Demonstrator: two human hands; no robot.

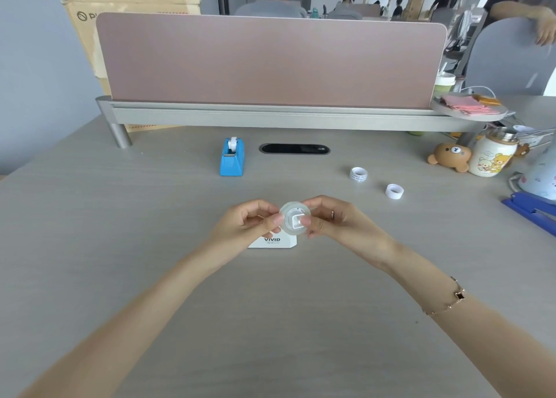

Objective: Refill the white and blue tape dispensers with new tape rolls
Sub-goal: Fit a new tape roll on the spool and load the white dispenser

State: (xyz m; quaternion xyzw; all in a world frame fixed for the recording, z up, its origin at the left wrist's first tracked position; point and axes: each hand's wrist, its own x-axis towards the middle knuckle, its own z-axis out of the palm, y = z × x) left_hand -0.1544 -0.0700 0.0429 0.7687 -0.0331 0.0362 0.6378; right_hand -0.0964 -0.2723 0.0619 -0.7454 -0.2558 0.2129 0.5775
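Here, at frame centre, with our left hand (251, 218) and right hand (326, 217) pinching the clear tape roll (294, 219) just above the white dispenser (272, 242), we should seat its white hub (294, 220) squarely before lowering it in.

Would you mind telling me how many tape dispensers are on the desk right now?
2. The blue plastic tape dispenser stands at the far side of the desk, left of the black cable slot. The white tape dispenser sits directly under both hands, mostly hidden.
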